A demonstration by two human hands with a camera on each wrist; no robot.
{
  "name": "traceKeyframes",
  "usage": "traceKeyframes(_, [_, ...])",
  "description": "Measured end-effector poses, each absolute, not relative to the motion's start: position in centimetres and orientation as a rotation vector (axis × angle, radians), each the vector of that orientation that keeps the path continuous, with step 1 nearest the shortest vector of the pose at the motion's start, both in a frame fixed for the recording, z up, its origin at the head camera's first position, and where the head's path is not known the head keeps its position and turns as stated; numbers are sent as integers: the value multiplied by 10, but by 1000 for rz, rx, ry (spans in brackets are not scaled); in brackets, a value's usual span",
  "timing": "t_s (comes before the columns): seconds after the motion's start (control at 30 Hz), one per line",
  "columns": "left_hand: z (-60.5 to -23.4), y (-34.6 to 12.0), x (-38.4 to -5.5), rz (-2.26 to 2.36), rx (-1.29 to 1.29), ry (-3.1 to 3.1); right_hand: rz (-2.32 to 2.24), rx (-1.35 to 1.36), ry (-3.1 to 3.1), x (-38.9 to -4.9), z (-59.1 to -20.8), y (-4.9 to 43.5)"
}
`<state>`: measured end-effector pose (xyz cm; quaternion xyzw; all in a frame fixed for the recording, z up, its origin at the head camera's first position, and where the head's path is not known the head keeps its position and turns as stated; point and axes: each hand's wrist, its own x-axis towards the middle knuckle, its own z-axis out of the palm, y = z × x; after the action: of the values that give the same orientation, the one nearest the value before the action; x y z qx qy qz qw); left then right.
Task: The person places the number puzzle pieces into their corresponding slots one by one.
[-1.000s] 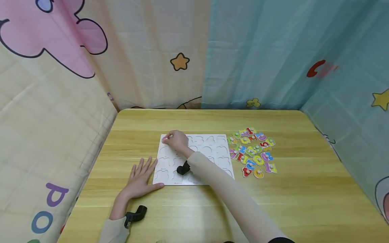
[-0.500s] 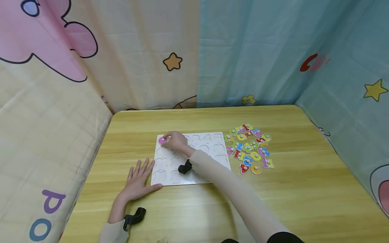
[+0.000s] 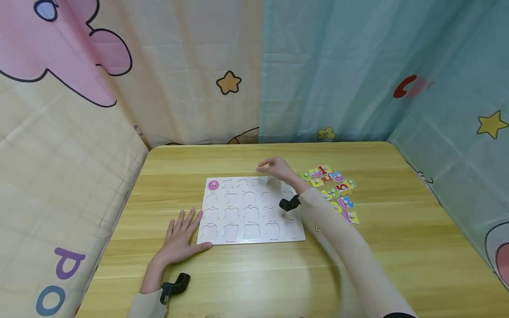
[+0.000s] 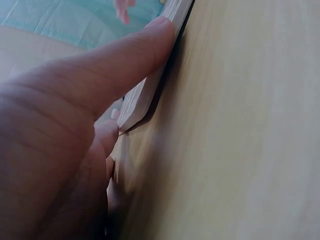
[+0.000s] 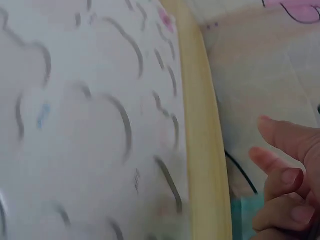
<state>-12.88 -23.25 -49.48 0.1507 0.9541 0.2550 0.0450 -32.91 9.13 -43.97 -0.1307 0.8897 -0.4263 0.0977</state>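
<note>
1 pc (image 3: 213, 185) on 1 brd (image 3: 240, 204)

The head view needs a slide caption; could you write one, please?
Left hand touching a puzzle board with a pink piece; right hand hovering near its far edge.

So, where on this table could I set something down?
Bare table lies right of the number pieces, left of the white board beyond the left hand, and in front of the board between the sleeves. The pieces crowd together beside the board.

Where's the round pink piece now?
In the head view, the round pink piece sits at the far-left corner of the white board, beyond the left hand.
</note>
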Motion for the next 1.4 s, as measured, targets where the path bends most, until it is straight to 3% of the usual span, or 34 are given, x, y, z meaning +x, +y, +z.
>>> traceKeyframes(0.3, [-496, -233, -130, 790, 464, 2908, -1119, -327, 2721, -336, -430, 213])
traceKeyframes(0.57, [-501, -232, -126, 785, 483, 2912, -960, -317, 2717, -327, -445, 285])
traceKeyframes(1.4, [-496, -233, -129, 776, 467, 2922, -1015, -292, 2664, -320, -464, 316])
